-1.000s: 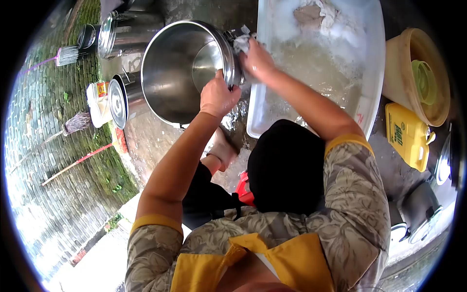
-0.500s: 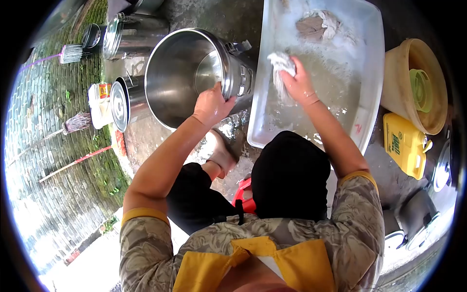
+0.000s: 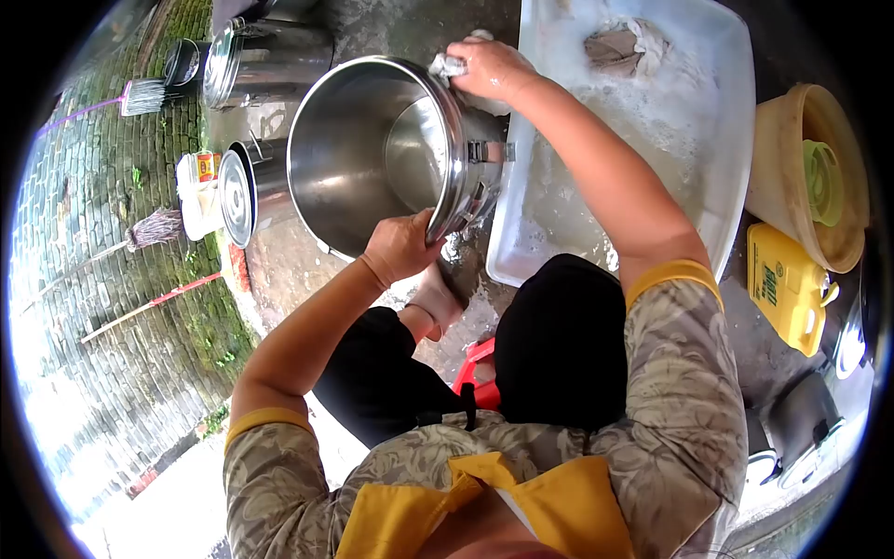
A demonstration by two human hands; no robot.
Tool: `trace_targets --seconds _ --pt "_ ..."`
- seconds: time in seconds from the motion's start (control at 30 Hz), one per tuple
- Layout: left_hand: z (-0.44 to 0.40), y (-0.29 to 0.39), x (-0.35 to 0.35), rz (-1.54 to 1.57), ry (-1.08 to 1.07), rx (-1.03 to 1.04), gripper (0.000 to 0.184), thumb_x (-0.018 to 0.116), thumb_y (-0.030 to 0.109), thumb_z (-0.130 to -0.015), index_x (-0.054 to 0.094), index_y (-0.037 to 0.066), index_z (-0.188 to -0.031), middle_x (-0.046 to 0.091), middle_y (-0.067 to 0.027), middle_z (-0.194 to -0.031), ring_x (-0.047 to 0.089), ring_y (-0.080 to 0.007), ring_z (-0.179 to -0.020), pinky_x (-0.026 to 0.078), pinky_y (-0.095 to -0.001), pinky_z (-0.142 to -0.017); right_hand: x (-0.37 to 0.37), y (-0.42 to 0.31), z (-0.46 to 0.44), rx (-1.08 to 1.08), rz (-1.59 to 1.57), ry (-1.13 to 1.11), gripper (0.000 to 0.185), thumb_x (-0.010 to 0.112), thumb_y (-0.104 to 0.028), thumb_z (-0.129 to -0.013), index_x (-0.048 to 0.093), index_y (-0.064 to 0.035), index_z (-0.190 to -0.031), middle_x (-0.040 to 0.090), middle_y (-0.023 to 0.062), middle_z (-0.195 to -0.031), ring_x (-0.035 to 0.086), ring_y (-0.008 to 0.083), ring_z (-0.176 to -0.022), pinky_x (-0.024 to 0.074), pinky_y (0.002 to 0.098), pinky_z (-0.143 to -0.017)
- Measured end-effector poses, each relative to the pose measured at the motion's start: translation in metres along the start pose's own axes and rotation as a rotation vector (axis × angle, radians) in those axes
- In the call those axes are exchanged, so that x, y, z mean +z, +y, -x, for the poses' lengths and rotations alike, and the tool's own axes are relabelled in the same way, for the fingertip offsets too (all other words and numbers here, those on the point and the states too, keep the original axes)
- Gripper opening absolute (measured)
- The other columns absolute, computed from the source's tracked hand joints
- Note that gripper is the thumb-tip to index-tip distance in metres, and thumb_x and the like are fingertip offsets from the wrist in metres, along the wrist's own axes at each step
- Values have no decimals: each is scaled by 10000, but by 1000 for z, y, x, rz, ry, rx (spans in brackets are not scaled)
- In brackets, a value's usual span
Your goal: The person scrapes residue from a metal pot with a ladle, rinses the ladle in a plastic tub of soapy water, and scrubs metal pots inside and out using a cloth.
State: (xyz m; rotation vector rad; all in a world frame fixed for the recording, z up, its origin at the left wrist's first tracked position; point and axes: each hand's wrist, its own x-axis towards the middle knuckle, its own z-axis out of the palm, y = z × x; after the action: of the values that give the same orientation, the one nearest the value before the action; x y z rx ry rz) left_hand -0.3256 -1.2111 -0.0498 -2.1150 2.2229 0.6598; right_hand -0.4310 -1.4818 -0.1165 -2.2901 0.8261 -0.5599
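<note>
A large stainless-steel pot [image 3: 349,158] lies tipped on its side, its mouth turned to the left and toward me. My left hand [image 3: 400,244] grips the near part of its rim, fingers wrapped over the edge. At the far side, my right hand [image 3: 489,70] holds a wet white cloth [image 3: 449,66] against the outside of the pot near the rim. Metal clasps stick out from the pot's right side. Close by on the right stands a big white plastic tub [image 3: 505,233] of cloudy, sudsy water, with a brownish bundled cloth [image 3: 615,51] in it.
More steel pots [image 3: 279,65] and a lidded pot [image 3: 238,197] stand at the left. Beyond them a mop [image 3: 149,228] and brooms lie by a mossy brick surface. A beige bucket [image 3: 778,168] and a yellow jug [image 3: 782,289] are at the right; a red stool [image 3: 477,373] sits between my legs.
My right hand has moved left with the white cloth, from over the tub to the pot's far side. The pot has turned, bringing its clasp toward me; my left hand slid lower along the rim.
</note>
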Motion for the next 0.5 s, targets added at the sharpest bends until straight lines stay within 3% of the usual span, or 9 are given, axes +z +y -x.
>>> trace_targets --seconds 0.03,0.1,0.17,0.23,0.3,0.37,0.43,0.47,0.5 --pt "3 -3 3 -12 3 5 345 679 246 -741 559 53 -1001 618 -134 -694 609 -343 -624 506 -413 -565 7 3 3 90 -20 21 307 658 -233 -720 577 -127 -997 582 109 -1040 573 316 -975 478 409 -817" --pt "3 7 -12 -1 -84 -62 391 683 258 -745 553 43 -1045 630 -148 -758 620 -344 -697 510 -407 -631 20 27 24 172 87 37 374 636 -294 -751 565 -221 -1111 578 75 -1109 580 292 -1006 486 429 -832" --pt "3 4 -18 18 -138 -137 437 687 269 -749 547 33 -1090 643 -161 -823 631 -346 -770 514 -401 -697 14 46 69 247 75 25 390 636 -252 -759 544 -215 -1136 551 93 -1164 571 311 -1010 488 424 -834" --pt "11 -21 -23 -34 395 112 570 699 295 -759 498 6 -1208 627 -194 -1009 591 -355 -986 457 -394 -871 16 81 130 218 80 92 408 637 -176 -761 523 -160 -1152 518 126 -1152 546 353 -1014 479 419 -823" --pt "21 -63 -28 -167 760 -257 691 709 365 -747 439 26 -1286 522 -234 -1194 530 -397 -1051 348 -468 -992 20 108 197 257 157 67 462 661 -143 -730 517 -151 -1168 510 152 -1121 530 356 -1011 468 431 -824" --pt "47 -135 -15 -410 959 -536 726 735 323 -736 407 -10 -1293 482 -234 -1241 537 -392 -1043 405 -477 -935 33 124 265 316 301 -115 510 673 -165 -730 499 -185 -1209 427 116 -1238 501 343 -1067 456 451 -851" --pt "63 -154 -33 647 412 -1218 637 710 274 -762 441 -33 -1251 555 -188 -1142 601 -309 -945 515 -432 -767 40 118 313 444 419 -388 586 685 -175 -714 480 -266 -1256 343 76 -1355 449 375 -1139 426 513 -885" --pt "59 -136 -53 957 183 -1219 451 674 217 -782 540 -49 -1122 630 -137 -937 642 -212 -712 537 -321 -522 41 115 324 517 450 -512 649 699 -170 -693 469 -320 -1281 304 65 -1404 414 414 -1179 403 549 -909" --pt "64 -145 -49 967 196 -1226 451 674 217 -782 540 -49 -1122 630 -137 -937 642 -212 -712 537 -321 -522 38 109 323 502 458 -515 649 699 -170 -693 469 -320 -1281 304 65 -1404 414 414 -1179 403 549 -909"
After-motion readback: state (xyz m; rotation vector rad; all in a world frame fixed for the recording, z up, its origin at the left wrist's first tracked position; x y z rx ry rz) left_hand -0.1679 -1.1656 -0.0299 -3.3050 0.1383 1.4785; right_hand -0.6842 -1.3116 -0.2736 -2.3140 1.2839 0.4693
